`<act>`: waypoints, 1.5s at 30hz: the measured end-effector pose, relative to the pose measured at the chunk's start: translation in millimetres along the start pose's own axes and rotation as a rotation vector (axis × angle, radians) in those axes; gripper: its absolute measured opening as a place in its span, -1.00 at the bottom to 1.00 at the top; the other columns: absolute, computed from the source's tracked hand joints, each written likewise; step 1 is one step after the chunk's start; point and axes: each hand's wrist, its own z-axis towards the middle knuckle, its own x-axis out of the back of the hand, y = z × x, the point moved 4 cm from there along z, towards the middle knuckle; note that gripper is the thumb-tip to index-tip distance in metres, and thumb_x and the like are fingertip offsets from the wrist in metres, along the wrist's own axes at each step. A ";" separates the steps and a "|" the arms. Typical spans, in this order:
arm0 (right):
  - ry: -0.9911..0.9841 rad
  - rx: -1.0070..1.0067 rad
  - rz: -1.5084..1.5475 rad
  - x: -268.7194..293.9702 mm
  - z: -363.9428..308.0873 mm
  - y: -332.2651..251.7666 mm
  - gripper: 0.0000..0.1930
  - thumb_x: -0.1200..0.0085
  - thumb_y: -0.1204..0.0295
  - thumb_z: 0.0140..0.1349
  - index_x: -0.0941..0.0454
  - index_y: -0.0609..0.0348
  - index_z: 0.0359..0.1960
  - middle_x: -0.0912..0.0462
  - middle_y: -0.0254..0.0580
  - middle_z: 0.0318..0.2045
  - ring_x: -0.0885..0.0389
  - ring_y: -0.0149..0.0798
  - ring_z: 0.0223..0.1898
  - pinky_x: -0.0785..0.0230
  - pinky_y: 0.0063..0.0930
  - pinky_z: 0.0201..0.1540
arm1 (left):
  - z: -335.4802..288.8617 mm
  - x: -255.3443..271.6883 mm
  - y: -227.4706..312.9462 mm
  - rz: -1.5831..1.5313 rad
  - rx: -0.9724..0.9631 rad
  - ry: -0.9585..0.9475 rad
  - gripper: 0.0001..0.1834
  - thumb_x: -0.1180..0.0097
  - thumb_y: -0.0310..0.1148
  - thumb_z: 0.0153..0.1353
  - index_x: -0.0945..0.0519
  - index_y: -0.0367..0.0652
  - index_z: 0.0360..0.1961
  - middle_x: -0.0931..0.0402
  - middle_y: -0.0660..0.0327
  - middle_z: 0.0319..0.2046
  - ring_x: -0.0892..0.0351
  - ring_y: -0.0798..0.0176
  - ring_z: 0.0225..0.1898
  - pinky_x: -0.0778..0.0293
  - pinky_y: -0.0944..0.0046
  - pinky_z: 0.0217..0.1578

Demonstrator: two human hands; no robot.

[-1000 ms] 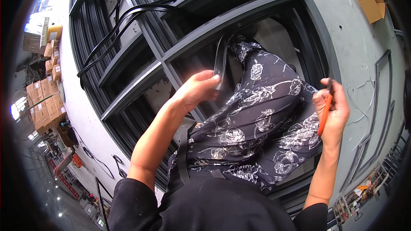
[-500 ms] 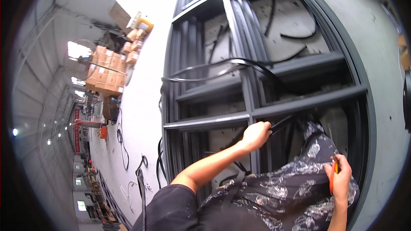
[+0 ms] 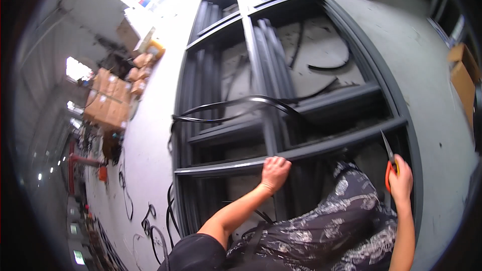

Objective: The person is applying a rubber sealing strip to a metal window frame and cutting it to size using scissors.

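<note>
A large dark grey metal frame (image 3: pixel 331 145) with crossbars and a central upright lies before me, and I am inside its near section. My left hand (image 3: pixel 276 174) is closed with its fingers curled over the near crossbar, where the central bar meets it. Scissors (image 3: pixel 387 146) with orange and yellow handles are gripped in my right hand (image 3: pixel 401 180), near the frame's right side, blades pointing away from me. A glossy black rubber strip (image 3: pixel 236 102) loops across the frame beyond my left hand. My patterned black trousers (image 3: pixel 321 221) fill the near opening.
Cut black strips (image 3: pixel 329 67) lie on the floor inside the frame. More black strip (image 3: pixel 150 221) is coiled on the floor at left. Stacked cardboard boxes (image 3: pixel 108 100) stand far left, and an open carton (image 3: pixel 463 85) is at the right edge.
My left hand has let go of a black strip beyond the crossbar and now rests on the bar. My right hand has raised the scissors, blades now showing. The view has shifted.
</note>
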 end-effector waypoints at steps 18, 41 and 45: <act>-0.004 0.048 -0.416 -42.0 182.1 130.1 -0.54 -0.14 0.56 0.04 -0.52 -0.03 0.05 -0.56 -0.03 -0.12 -0.53 0.07 -0.08 -0.41 -0.13 -0.03 | 4.0 20.7 3.5 -0.128 0.129 0.062 -0.82 -0.28 -0.37 -0.04 -0.57 -0.03 -0.36 -0.47 0.29 -0.37 -0.47 0.16 -0.20 -0.27 0.15 -0.08; -0.413 -1.075 1.174 -306.0 -56.7 -144.4 -0.80 -0.17 0.48 0.15 -0.45 0.39 -0.34 -0.55 -0.08 -0.42 -0.60 -0.26 -0.51 -0.55 -0.48 -0.54 | -27.4 13.5 -7.1 -0.070 0.121 0.163 -0.84 -0.31 -0.37 -0.08 -0.59 0.02 -0.43 -0.48 0.39 -0.43 -0.49 0.29 -0.28 -0.28 0.25 -0.13; -0.376 -1.013 1.172 -313.1 -49.3 -148.2 -0.88 -0.05 0.62 0.11 -0.41 0.45 -0.34 -0.53 0.04 -0.31 -0.61 -0.18 -0.46 -0.61 -0.41 -0.49 | -41.8 18.6 -6.6 -0.133 0.190 0.169 -0.83 -0.31 -0.39 -0.07 -0.60 0.03 -0.41 -0.50 0.37 -0.40 -0.50 0.28 -0.25 -0.28 0.25 -0.11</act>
